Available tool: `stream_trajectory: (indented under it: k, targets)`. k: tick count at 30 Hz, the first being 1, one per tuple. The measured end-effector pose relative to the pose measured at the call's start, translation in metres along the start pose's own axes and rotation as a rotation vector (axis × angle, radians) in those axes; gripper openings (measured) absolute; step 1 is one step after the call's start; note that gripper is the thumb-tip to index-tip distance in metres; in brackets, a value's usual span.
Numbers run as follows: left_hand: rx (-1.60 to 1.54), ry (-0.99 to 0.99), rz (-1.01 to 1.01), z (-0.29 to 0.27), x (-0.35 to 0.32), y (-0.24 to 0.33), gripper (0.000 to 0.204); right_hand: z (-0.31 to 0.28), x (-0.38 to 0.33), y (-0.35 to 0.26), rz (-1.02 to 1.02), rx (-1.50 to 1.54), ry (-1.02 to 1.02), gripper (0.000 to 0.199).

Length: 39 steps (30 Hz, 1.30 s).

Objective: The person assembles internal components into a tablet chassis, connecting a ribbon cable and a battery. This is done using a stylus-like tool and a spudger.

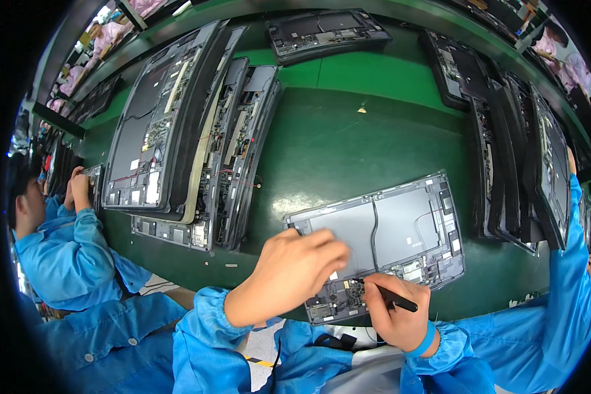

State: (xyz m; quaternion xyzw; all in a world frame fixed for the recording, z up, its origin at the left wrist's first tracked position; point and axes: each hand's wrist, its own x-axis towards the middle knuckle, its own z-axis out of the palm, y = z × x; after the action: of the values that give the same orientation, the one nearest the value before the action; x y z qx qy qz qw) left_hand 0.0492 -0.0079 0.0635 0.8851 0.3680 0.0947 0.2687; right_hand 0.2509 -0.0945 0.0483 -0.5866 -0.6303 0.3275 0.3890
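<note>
While a broad green desk (315, 141) fills most of the view, its edges bent by the fisheye lens, a tall stack of opened dark tablet-like devices (154, 125) takes up its left side, circuit boards and cables exposed. A second stack (546, 154) crowds the right side, and a lower pile (325, 41) lies at the far edge. A co-worker in blue (72, 262) sits at the left; another person's blue sleeve (568, 272) reaches up beside the right-hand stack.

Near the wearer, between the stacks, one opened grey device (400, 220) lies tilted on the desk, a black cable (375, 230) crossing its panel. The left hand (285, 272) covers part of its left side, fingers bent and slightly blurred; whether they grasp anything cannot be told. The right hand (395, 315), at the near edge, has its fingers closed around a black pen-shaped tool (406, 303), the working tip hidden, over a circuit board (348, 292). A blue band (425, 340) circles that wrist. Small white labels (409, 241) dot the device, their print too tiny to read. A yellowish scrap (362, 110) lies farther off.
</note>
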Motion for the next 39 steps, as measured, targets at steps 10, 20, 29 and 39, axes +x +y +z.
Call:
stream_trajectory:
  k: [10, 20, 29, 39]
  targets:
    - [-0.037, 0.394, 0.262, 0.03, -0.052, -0.025, 0.025, -0.006, 0.004, 0.007, -0.059, 0.048, -0.022, 0.011]
    - [0.195, 0.242, 0.515, 0.03, -0.067, -0.044, 0.03, -0.007, 0.006, 0.006, -0.072, 0.041, -0.048, 0.01]
    - [0.236, 0.185, 0.619, 0.022, -0.057, -0.048, 0.025, -0.015, 0.014, 0.001, -0.11, 0.026, -0.126, 0.014]
    - [0.132, 0.525, 0.263, 0.025, -0.047, -0.051, 0.029, 0.006, 0.074, -0.017, -0.643, -0.641, -0.249, 0.03]
